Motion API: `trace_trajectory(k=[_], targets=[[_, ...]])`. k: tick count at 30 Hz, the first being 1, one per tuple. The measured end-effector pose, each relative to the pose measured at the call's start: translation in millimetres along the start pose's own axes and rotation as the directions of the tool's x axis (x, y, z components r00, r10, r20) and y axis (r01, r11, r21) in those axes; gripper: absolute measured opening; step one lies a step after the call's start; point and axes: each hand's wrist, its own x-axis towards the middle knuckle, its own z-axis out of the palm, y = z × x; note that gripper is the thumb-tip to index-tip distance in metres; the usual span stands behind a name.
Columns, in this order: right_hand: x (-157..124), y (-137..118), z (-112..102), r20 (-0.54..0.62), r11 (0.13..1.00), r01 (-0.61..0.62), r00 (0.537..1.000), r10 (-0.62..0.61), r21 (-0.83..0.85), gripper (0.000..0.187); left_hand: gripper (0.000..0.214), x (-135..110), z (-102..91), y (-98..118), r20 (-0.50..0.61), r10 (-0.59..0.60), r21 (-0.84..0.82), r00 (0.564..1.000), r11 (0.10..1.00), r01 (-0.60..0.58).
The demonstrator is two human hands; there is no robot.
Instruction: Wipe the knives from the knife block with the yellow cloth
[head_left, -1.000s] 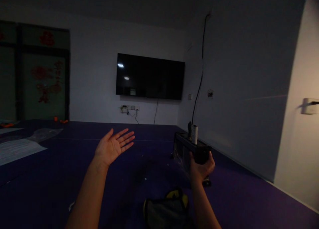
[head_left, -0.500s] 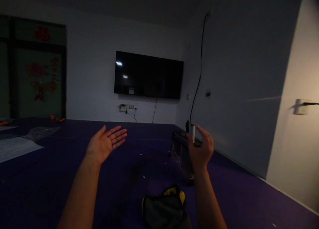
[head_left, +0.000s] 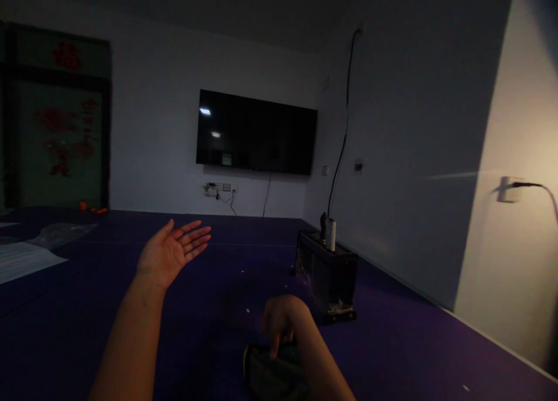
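My left hand is held out in mid-air, palm up and fingers spread, with nothing in it. My right hand bends down over a dark cloth pouch with a yellow edge on the floor. Its fingers point downward and look apart, and I make out nothing between them. Whether the fingertips touch the cloth is hard to tell in the dim light. Farther right, a small whitish cylinder stands upright on a black box-shaped case, beside a dark upright object.
White papers and clear plastic film lie at left on the purple floor. Small orange things are near the glass door. A television hangs on the far wall. A black cable runs down the right wall.
My right hand has let go of the whitish cylinder on the black case and moved down and left to the pouch. My left hand keeps its pose; the view has shifted slightly.
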Motion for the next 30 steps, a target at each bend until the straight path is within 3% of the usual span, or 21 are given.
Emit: trace_trajectory(k=[6,12,18,21,24,26,28,30], targets=[[5,2,-1,0.022,0.997,0.032,0.999,-0.034,0.069,0.023,0.041,-2,-0.3,2,-0.029,0.014,-0.007,0.999,1.0,-0.015],[-14,24,-11,-0.112,0.99,0.105,0.989,-0.094,0.095,0.044,0.04,-2,-0.4,3,-0.056,0.021,-0.019,0.998,1.0,-0.022],[0,-11,12,0.03,0.997,0.033,0.999,-0.032,-0.065,0.035,0.04,-4,1.0,4,-0.069,0.036,0.015,0.997,0.999,-0.035],[-1,-18,13,-0.031,0.996,0.049,0.998,-0.051,-0.071,0.03,0.04,-5,0.9,6,-0.064,0.037,0.008,0.997,0.999,-0.037],[-24,0,-2,-0.148,0.994,0.093,0.984,-0.101,-0.057,0.034,0.039,-6,1.1,7,-0.075,0.038,-0.002,0.996,0.999,-0.039],[-50,22,-14,-0.368,0.986,0.164,0.914,-0.167,-0.041,0.038,0.038,-6,1.6,7,-0.081,0.041,-0.003,0.996,0.999,-0.041],[-79,48,-22,-0.59,0.964,0.263,0.775,-0.228,-0.026,0.031,0.038,-6,2.1,6,-0.083,0.04,-0.007,0.996,0.999,-0.041],[-107,74,-24,-0.732,0.94,0.34,0.649,-0.205,0.039,0.02,0.039,-5,2.6,6,-0.082,0.042,-0.006,0.996,0.999,-0.042]])
